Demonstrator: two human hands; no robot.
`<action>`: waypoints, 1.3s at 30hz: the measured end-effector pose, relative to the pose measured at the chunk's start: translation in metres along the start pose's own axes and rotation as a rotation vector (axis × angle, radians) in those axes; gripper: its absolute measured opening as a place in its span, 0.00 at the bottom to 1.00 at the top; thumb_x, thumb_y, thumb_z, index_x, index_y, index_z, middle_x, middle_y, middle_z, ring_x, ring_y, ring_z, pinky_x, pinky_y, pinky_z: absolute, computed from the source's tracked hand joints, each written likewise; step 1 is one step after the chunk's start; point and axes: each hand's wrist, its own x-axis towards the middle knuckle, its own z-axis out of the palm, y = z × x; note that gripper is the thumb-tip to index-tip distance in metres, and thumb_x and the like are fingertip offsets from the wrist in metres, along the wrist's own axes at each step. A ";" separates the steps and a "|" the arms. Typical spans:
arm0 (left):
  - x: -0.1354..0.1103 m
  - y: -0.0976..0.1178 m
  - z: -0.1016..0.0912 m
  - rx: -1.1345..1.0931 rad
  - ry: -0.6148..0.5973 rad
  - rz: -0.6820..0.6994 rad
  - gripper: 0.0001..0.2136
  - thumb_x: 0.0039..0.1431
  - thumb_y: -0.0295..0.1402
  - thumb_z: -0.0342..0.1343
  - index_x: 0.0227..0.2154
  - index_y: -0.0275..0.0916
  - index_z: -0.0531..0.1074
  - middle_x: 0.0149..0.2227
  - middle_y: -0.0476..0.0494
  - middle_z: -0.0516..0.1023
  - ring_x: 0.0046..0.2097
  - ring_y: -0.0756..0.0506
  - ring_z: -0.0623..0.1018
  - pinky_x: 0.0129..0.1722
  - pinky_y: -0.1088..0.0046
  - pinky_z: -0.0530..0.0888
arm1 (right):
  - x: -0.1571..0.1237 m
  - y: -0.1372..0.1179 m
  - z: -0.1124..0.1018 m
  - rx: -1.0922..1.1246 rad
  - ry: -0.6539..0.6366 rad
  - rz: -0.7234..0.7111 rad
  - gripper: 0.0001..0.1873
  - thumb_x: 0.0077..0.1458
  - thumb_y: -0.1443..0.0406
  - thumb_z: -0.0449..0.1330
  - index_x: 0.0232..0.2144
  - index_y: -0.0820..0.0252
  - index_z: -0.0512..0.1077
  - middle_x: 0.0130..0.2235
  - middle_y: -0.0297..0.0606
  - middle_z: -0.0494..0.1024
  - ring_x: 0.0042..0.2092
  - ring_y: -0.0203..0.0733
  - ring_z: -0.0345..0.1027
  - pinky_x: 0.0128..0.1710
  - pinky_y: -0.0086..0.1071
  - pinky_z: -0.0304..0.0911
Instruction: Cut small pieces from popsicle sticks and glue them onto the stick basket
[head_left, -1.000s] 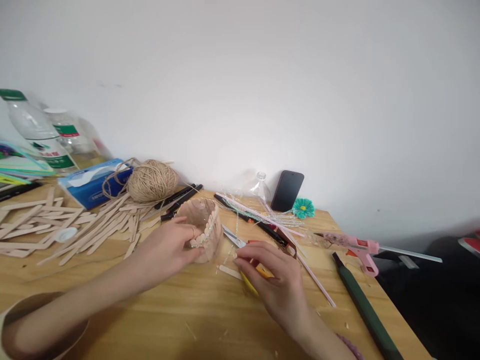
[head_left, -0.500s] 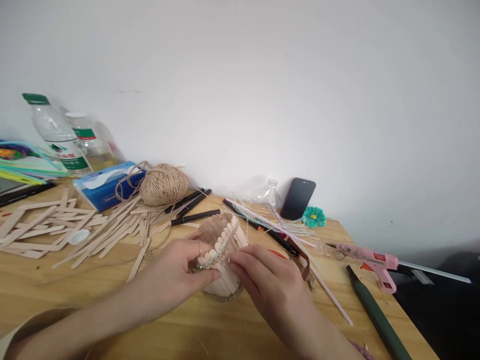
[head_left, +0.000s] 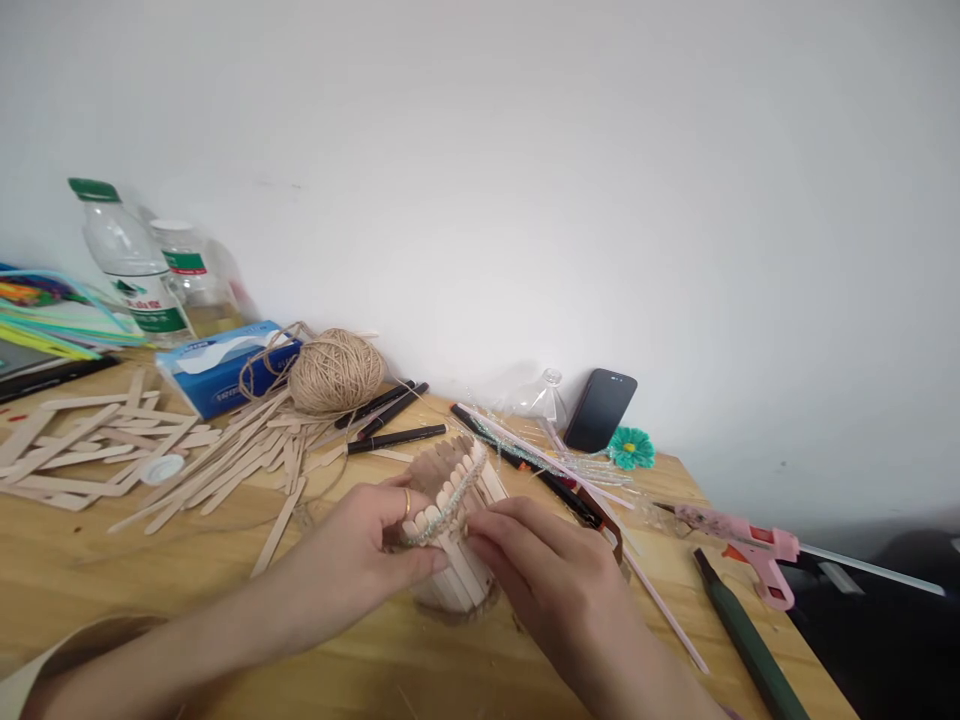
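In front of me a small round holder made of wooden craft sticks [head_left: 454,578] stands tilted on the table. A glittery pipe cleaner [head_left: 454,512] runs around it just below the rounded stick tips. My left hand [head_left: 373,550], with a ring on one finger, grips the holder's left side, its thumb on the front near the band. The fingers of my right hand [head_left: 536,560] are pinched together against the right front of the holder, at the band. Whatever lies between those fingertips is hidden.
Loose craft sticks [head_left: 97,450], a twine ball [head_left: 337,370], a tissue pack [head_left: 229,372] and bottles [head_left: 139,275] lie to the left. Black markers [head_left: 396,437] are behind the holder. Rightward are a phone [head_left: 600,410], teal flower [head_left: 631,448], pink glue gun [head_left: 757,545] and green-handled tool [head_left: 750,640].
The holder and both hands appear slightly lower and further right, along with a small shift of the whole view. Both hands keep nearly the same hold.
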 end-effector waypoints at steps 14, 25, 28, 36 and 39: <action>-0.004 0.000 -0.001 -0.386 -0.066 -0.024 0.04 0.50 0.33 0.61 0.29 0.39 0.79 0.29 0.50 0.78 0.33 0.47 0.74 0.34 0.76 0.68 | -0.004 -0.003 -0.006 0.007 0.175 -0.039 0.07 0.57 0.72 0.57 0.38 0.63 0.73 0.34 0.43 0.79 0.34 0.40 0.74 0.31 0.28 0.70; -0.002 -0.012 0.001 -0.433 -0.143 0.093 0.09 0.51 0.38 0.60 0.29 0.36 0.76 0.29 0.47 0.76 0.37 0.44 0.73 0.40 0.70 0.69 | -0.007 -0.009 -0.003 -0.108 0.262 -0.197 0.07 0.56 0.75 0.56 0.35 0.65 0.73 0.28 0.40 0.79 0.29 0.36 0.73 0.30 0.26 0.71; -0.004 -0.011 0.001 -0.385 -0.119 0.113 0.08 0.52 0.37 0.60 0.27 0.36 0.75 0.31 0.47 0.75 0.39 0.44 0.72 0.41 0.70 0.68 | -0.005 -0.009 -0.003 -0.137 0.252 -0.215 0.07 0.56 0.75 0.56 0.36 0.66 0.73 0.27 0.40 0.79 0.28 0.37 0.74 0.29 0.27 0.71; -0.007 -0.011 0.003 -0.218 -0.056 0.154 0.10 0.52 0.38 0.59 0.24 0.36 0.71 0.30 0.47 0.72 0.40 0.43 0.70 0.41 0.69 0.66 | -0.011 -0.007 -0.003 -0.185 0.203 -0.232 0.07 0.57 0.73 0.56 0.36 0.65 0.74 0.28 0.39 0.80 0.29 0.37 0.74 0.28 0.26 0.71; -0.006 -0.013 0.003 -0.194 -0.053 0.159 0.11 0.53 0.39 0.58 0.23 0.36 0.71 0.28 0.48 0.71 0.38 0.44 0.70 0.40 0.69 0.66 | -0.016 -0.007 -0.004 -0.224 0.150 -0.225 0.07 0.57 0.71 0.58 0.38 0.64 0.74 0.30 0.39 0.80 0.32 0.39 0.75 0.31 0.27 0.71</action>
